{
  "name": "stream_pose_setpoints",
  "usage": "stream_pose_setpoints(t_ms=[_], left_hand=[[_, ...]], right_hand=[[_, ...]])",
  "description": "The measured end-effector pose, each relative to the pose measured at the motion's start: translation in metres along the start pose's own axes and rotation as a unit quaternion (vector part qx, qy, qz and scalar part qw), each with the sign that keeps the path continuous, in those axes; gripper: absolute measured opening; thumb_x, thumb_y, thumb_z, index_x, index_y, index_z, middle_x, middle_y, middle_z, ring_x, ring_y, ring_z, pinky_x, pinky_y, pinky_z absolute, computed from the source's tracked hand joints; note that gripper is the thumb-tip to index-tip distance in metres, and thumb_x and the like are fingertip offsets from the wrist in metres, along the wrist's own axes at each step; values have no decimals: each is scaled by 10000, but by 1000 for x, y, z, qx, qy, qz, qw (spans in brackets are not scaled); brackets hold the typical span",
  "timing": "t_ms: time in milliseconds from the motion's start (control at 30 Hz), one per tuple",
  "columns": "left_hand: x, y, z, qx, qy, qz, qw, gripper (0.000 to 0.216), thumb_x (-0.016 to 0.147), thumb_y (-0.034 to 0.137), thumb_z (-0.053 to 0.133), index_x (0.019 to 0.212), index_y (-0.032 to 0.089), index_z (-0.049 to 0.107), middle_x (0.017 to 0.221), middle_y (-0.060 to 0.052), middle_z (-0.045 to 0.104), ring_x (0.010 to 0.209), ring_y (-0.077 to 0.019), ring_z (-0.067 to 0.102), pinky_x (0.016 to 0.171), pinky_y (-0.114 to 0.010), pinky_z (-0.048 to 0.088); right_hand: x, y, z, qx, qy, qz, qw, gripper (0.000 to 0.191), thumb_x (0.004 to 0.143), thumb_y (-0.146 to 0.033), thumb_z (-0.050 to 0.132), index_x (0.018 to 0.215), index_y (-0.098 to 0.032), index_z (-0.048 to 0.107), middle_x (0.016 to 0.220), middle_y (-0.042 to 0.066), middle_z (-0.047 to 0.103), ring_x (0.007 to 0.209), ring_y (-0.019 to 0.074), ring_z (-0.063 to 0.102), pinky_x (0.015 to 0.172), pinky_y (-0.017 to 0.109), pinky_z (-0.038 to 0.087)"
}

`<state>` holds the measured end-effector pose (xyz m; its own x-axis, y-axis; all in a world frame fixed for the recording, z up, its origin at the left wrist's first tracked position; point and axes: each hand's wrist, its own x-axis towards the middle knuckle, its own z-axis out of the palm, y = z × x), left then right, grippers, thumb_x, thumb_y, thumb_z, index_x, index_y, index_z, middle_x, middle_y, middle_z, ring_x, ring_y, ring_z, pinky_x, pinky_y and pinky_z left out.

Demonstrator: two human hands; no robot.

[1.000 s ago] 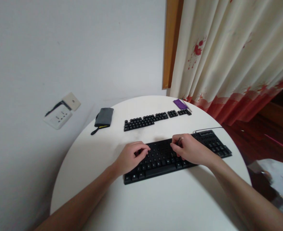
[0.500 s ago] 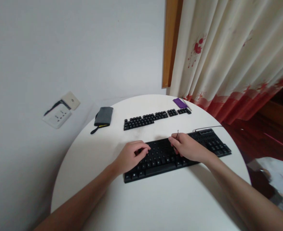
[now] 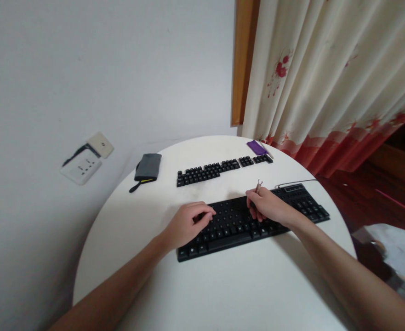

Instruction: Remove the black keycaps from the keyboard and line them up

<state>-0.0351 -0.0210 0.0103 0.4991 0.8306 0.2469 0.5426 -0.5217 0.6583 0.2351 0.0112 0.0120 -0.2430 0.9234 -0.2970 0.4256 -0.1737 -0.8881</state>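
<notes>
A black keyboard (image 3: 230, 239) lies in front of me. Much of its upper key area is bare of keycaps, while the bottom rows and the number pad still carry theirs. My left hand (image 3: 189, 223) is curled over the keyboard's left part, thumb and fingertips close together at its upper edge, holding it. In my closed right hand (image 3: 266, 204) is a small tool with a forked end (image 3: 259, 185), its fork pointing up above the fist. That hand's fingers are low over the bare middle section; the tool's lower end is hidden there.
Loose black keycaps (image 3: 202, 174) stand in rows beyond the keyboard on the round white table (image 3: 147, 285). A grey pouch (image 3: 148, 166) lies at the back left, a purple item (image 3: 256, 147) at the back right. The keyboard's cable (image 3: 297, 182) runs off to the right.
My right hand has shifted slightly right and turned, so more of the forked tool now shows above it. My left hand stays in place.
</notes>
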Motion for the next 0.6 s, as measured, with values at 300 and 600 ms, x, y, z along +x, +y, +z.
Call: stream_pose_setpoints(t_ms=[300, 600], left_hand=[[0, 3, 1, -29, 24, -17, 999, 196, 882, 220, 632, 1067, 209, 694, 917, -19, 719, 696, -112, 609, 597, -213, 455], [-2, 2, 1, -62, 16, -4, 998, 326, 866, 268, 679, 1188, 230, 651, 1009, -28, 711, 842, -149, 649, 661, -231, 497]], right_hand=[[-21, -23, 17, 114, 23, -224, 968, 351, 981, -390, 467, 743, -168, 597, 656, 0, 627, 495, 90, 560, 473, 204, 425], [-27, -12, 53, 127, -54, -280, 950, 201, 975, -339, 538, 921, -181, 649, 811, 18, 653, 650, 112, 614, 606, 236, 475]])
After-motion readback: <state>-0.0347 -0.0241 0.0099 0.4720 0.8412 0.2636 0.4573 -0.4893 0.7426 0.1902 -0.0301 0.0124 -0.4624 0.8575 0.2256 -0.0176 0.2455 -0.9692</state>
